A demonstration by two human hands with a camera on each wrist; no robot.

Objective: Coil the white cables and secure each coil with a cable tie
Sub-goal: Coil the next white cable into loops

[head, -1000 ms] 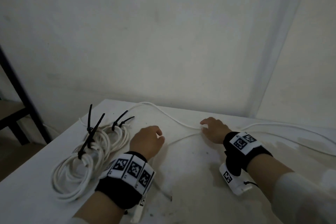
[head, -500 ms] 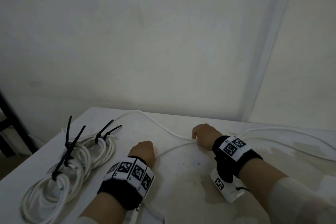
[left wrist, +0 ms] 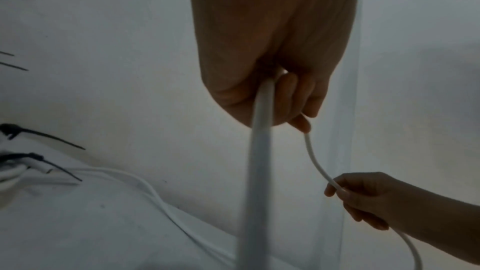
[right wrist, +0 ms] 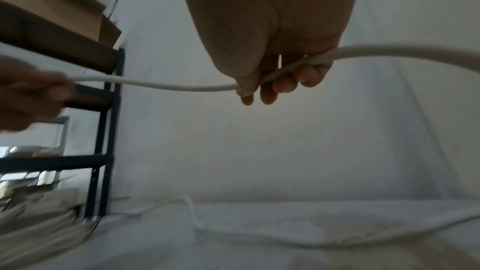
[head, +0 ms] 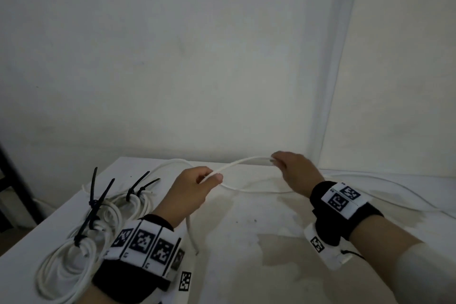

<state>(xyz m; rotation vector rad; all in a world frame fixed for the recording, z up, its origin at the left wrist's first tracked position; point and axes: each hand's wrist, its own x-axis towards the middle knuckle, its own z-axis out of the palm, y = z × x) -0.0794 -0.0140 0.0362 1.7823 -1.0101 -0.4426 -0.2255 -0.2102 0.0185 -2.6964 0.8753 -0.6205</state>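
Note:
A loose white cable (head: 243,161) is lifted off the white table (head: 246,254) and spans between my two hands. My left hand (head: 195,187) grips it near one end, whose short tail (head: 191,234) hangs down toward the table; the fingers (left wrist: 298,98) curl round the cable (left wrist: 259,130). My right hand (head: 291,170) holds the cable (right wrist: 182,87) farther along, fingers (right wrist: 285,83) wrapped over it. The rest of the cable (head: 394,187) trails off to the right across the table.
Several coiled white cables (head: 81,242) bound with black cable ties (head: 98,197) lie at the table's left edge. A bare wall stands right behind the table. A dark metal shelf (right wrist: 103,130) stands off to the left.
Both hands were low on the table at the cable. Now they have closed on it and raised it, the right hand lifting up and to the right. The head view has tilted.

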